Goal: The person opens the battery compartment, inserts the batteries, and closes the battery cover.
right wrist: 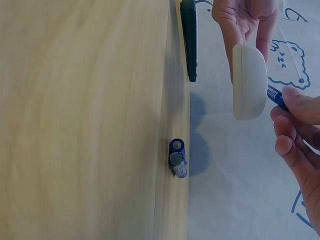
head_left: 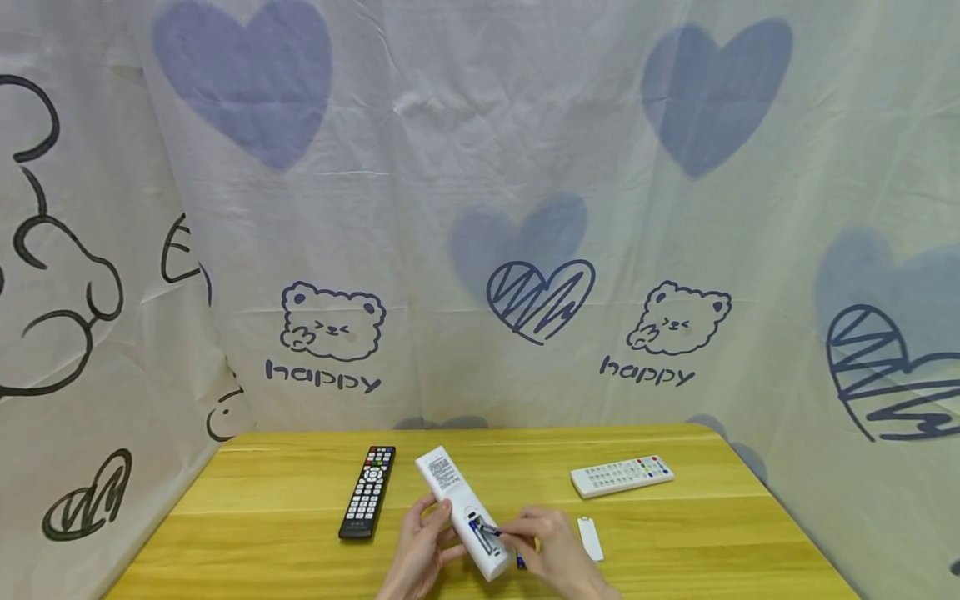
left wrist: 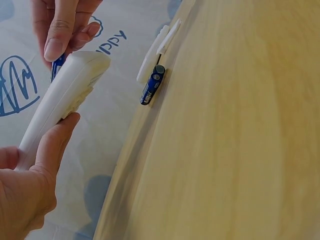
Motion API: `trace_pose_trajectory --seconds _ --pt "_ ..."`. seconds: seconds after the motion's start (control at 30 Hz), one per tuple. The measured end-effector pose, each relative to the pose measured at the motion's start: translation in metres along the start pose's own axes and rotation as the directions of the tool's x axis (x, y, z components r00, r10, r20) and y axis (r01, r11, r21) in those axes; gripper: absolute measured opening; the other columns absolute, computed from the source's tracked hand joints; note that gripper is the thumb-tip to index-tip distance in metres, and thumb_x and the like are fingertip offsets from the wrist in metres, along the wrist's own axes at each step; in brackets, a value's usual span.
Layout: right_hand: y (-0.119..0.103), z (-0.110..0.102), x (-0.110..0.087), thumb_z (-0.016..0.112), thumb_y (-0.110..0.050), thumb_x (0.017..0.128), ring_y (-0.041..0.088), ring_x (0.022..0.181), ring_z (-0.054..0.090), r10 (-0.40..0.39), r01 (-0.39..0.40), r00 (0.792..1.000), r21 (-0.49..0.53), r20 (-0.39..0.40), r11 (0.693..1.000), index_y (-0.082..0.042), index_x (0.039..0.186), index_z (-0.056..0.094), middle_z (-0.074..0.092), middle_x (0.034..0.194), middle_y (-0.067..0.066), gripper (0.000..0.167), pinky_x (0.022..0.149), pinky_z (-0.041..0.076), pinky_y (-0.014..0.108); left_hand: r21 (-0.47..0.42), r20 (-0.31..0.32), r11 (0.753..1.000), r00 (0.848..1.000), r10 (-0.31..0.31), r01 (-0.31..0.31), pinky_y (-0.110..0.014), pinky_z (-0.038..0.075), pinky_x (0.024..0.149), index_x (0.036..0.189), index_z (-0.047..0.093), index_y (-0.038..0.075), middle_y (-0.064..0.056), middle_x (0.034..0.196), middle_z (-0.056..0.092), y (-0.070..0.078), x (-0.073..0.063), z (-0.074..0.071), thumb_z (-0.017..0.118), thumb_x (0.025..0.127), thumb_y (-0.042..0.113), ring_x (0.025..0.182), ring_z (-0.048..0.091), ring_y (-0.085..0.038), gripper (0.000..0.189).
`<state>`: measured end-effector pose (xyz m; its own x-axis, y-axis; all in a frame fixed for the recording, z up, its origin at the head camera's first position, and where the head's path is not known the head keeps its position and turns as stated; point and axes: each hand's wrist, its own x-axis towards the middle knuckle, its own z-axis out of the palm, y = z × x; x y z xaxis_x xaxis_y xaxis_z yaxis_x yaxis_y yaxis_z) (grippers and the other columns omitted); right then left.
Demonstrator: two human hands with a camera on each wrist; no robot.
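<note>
Head view: cover [head_left: 590,539] off; my left hand [head_left: 420,540] grips the white remote [head_left: 463,504], my right hand [head_left: 553,540] pinches a battery [right wrist: 276,96], not yet seated.

One yellow wood-grain worktop [head_left: 247,517] and two bare hands: a left hand [head_left: 422,542], a right hand [head_left: 553,546]. Three remote controls: one long black plastic remote with mostly white buttons [head_left: 367,493] toward the left edge, one slim white plastic remote with coloured end buttons [head_left: 622,477] toward the far right corner, one thick white plastic remote [head_left: 459,510] in hand. One small flat white plastic cover [head_left: 590,539], nearer the right edge than the left. One blue cylindrical battery [right wrist: 276,97] held; loose blue-and-silver batteries [right wrist: 179,170] toward the near edge, apparently two, overlapping.
</note>
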<state>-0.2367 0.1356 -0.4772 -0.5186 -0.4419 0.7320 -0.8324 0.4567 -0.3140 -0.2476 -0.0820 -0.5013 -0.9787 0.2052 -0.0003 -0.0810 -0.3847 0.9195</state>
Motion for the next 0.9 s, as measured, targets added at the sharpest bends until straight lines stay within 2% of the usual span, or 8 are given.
trace_pose_trajectory --seconds 0.13,0.23,0.5,0.73,0.83,0.9 --pt "-0.0007 0.0036 -0.0003 0.082 0.003 0.076 -0.006 0.063 0.055 -0.051 0.051 0.998 -0.023 -0.032 0.998 -0.006 0.084 0.078 0.068 0.071 -0.002 0.012 0.054 0.044 0.000 0.001 0.003 1.000 1.000 0.000 0.000 -0.040 0.064 0.088 0.148 0.012 -0.011 -0.021 0.128 0.062 0.0000 -0.0003 0.0000 0.041 0.109 0.023 0.104 0.071 -0.020 0.059" --pt "-0.0015 0.0060 -0.0007 0.082 0.003 0.076 -0.006 0.063 0.056 -0.069 0.068 0.997 -0.028 -0.028 0.997 -0.006 0.083 0.077 0.068 0.071 -0.002 0.012 0.055 0.044 0.000 -0.001 0.008 1.000 1.000 -0.002 0.002 -0.039 0.064 0.088 0.147 0.012 -0.010 -0.020 0.127 0.063 0.0001 -0.0008 -0.0001 0.041 0.109 0.023 0.103 0.071 -0.020 0.058" --pt "-0.0022 0.0091 -0.0016 0.083 -0.004 0.079 -0.005 0.066 0.059 -0.069 0.068 0.998 -0.067 -0.008 0.995 -0.007 0.082 0.076 0.068 0.073 -0.002 0.008 0.059 0.047 0.000 -0.007 0.007 1.000 1.000 -0.002 0.002 -0.037 0.064 0.087 0.146 0.013 -0.009 -0.017 0.125 0.063 0.0001 -0.0010 -0.0004 0.040 0.109 0.022 0.102 0.071 -0.019 0.055" --pt "-0.0051 0.0103 -0.0006 0.084 -0.006 0.076 -0.008 0.068 0.053 0.026 -0.025 1.000 -0.049 0.008 0.998 -0.008 0.082 0.074 0.065 0.074 -0.003 0.012 0.057 0.045 0.001 -0.003 0.022 1.000 1.000 0.006 -0.006 -0.040 0.064 0.088 0.146 0.013 -0.009 -0.018 0.127 0.063 0.0007 -0.0002 -0.0007 0.041 0.109 0.023 0.105 0.070 -0.022 0.057" --pt "-0.0068 0.0100 0.0008 0.084 -0.008 0.077 -0.009 0.067 0.048 0.097 -0.097 0.995 -0.011 0.023 0.995 -0.009 0.080 0.073 0.065 0.073 -0.004 0.012 0.054 0.045 0.005 -0.001 0.028 1.000 1.000 0.004 -0.004 -0.040 0.064 0.088 0.146 0.013 -0.008 -0.016 0.126 0.064 0.0009 -0.0005 -0.0008 0.041 0.109 0.022 0.105 0.070 -0.021 0.055" --pt "-0.0086 0.0089 0.0021 0.083 -0.009 0.078 -0.010 0.066 0.046 0.174 -0.175 0.984 0.029 0.047 0.984 -0.010 0.079 0.072 0.065 0.072 -0.004 0.011 0.053 0.045 0.008 -0.001 0.033 1.000 0.999 0.002 -0.002 -0.040 0.064 0.089 0.147 0.013 -0.008 -0.019 0.128 0.063 0.0012 -0.0009 -0.0010 0.040 0.109 0.022 0.105 0.070 -0.021 0.055"
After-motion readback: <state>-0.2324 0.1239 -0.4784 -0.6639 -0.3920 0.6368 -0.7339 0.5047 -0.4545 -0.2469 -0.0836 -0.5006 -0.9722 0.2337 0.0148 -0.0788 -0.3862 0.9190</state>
